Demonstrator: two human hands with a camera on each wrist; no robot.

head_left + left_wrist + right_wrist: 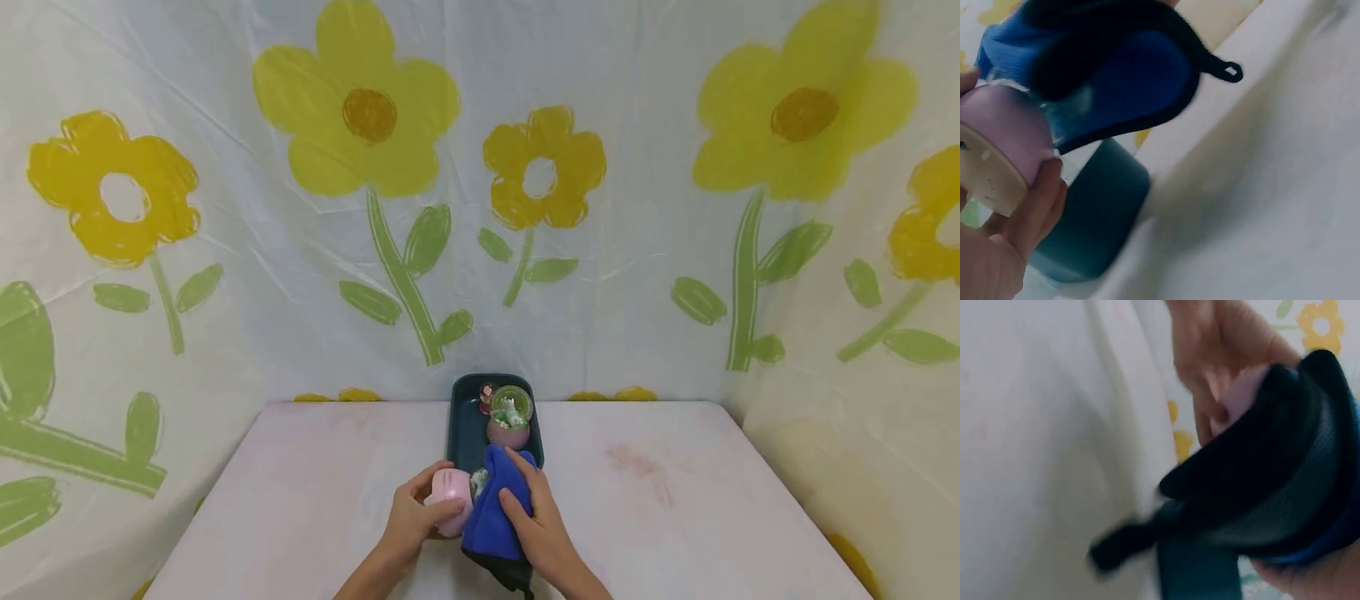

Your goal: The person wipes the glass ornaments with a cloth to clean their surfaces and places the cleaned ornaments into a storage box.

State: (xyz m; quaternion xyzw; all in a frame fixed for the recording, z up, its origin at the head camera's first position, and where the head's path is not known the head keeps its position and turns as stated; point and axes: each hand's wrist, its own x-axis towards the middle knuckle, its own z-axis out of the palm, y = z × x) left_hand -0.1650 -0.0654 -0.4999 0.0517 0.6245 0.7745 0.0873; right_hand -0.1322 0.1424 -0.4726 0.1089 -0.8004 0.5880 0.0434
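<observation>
here, fingers (1040, 201) hold one pink container (452, 485), one blue cloth (491, 523)

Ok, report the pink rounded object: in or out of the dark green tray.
Out: the left hand holds the pink object up.

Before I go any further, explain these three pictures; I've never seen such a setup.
There is no machine here, just a person's bare left hand and right hand. The wide picture comes from a camera worn on the head, looking forward and down. The two closer ones come from cameras on each wrist, watching that hand's work. A dark green rectangular tray stands on the pale table, with a round pink-and-green ornament in it. The left hand holds a small rounded pink object; the right grips a blue cloth with black edging.
</observation>
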